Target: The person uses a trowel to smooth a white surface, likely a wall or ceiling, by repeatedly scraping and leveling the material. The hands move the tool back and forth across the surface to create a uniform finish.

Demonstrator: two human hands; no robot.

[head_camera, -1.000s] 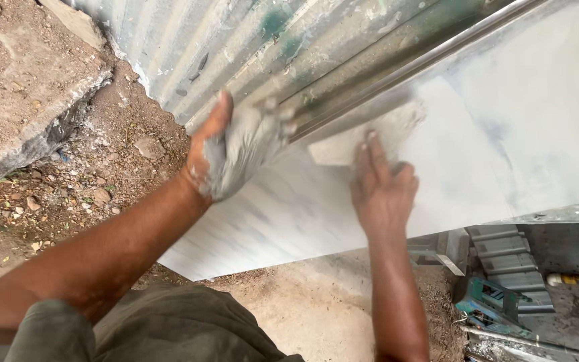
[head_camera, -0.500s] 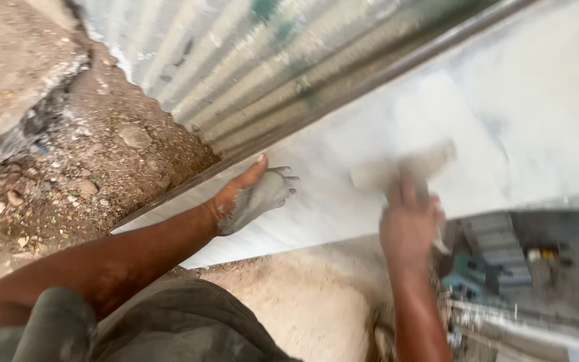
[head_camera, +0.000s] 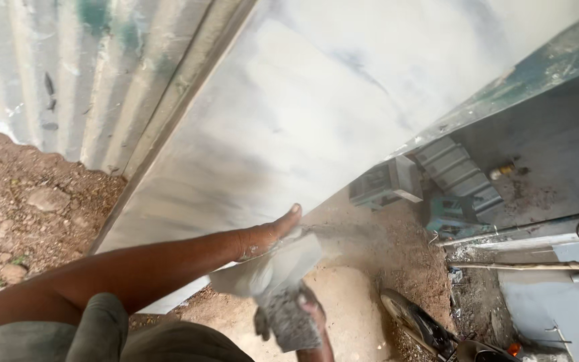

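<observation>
Centrally, a large pale sheet [head_camera: 343, 114] with a smooth, chalky white-grey surface and faint darker smears fills the middle and upper right of the frame, leaning on a slant; its lower edge runs from the lower left up toward the right. Left of it stands a corrugated metal wall [head_camera: 68, 74] with green streaks, above reddish stony ground [head_camera: 28, 214].

The left hand [head_camera: 269, 238] reaches in from the lower left on a long bare forearm, the hand dusted white, thumb stretched straight out toward the sheet's lower edge; its fingers are hidden behind a pale, dusty block [head_camera: 279, 265], so how far they close cannot be told, though the hand lies against that block. Just below, at the bottom centre, the right hand [head_camera: 296, 318] comes up from the frame edge with fingers curled around a rough grey speckled pad [head_camera: 288, 320], touching the block's lower end.

To the right, grey metal pieces [head_camera: 437, 174] lie on sandy floor [head_camera: 350, 302], well apart from both hands.
</observation>
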